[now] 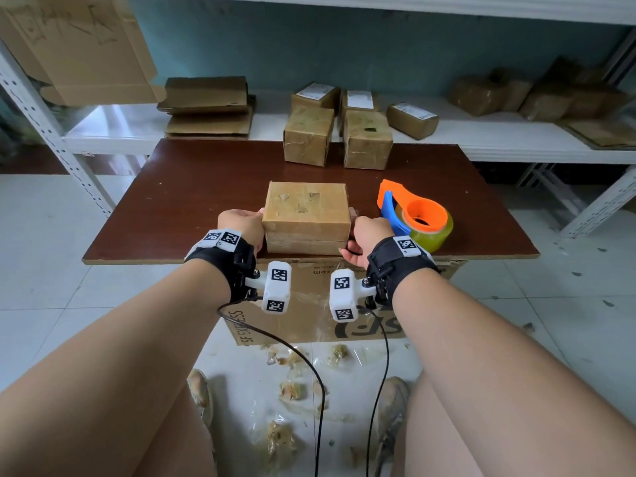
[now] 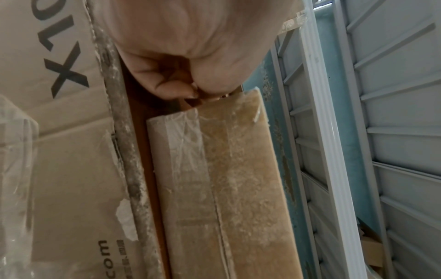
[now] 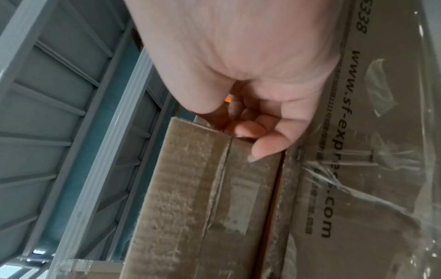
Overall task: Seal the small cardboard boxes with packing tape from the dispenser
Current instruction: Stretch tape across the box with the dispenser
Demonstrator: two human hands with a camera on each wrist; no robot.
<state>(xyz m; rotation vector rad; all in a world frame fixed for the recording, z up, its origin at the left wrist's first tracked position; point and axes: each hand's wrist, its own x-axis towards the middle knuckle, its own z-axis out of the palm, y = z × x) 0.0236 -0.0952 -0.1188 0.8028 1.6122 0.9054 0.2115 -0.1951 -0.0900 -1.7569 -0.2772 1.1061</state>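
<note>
A small brown cardboard box (image 1: 305, 215), wrapped in old tape, sits near the front edge of the dark brown board (image 1: 192, 204). My left hand (image 1: 241, 226) grips its left side, fingers curled round the near left corner (image 2: 176, 90). My right hand (image 1: 368, 235) grips its right side, fingers curled at the near right corner (image 3: 260, 136). The box's front face shows a seam (image 2: 219, 217) (image 3: 214, 188) along its length. An orange and blue tape dispenser (image 1: 414, 215) with a yellowish roll lies on the board just right of my right hand.
Two taped boxes (image 1: 308, 136) (image 1: 367, 139) stand at the board's far edge. More parcels (image 1: 411, 119) and flat cardboard (image 1: 206, 108) lie on the white shelf (image 1: 499, 139) behind. A large printed carton (image 1: 309, 315) supports the board. Tape scraps (image 1: 289, 390) litter the floor.
</note>
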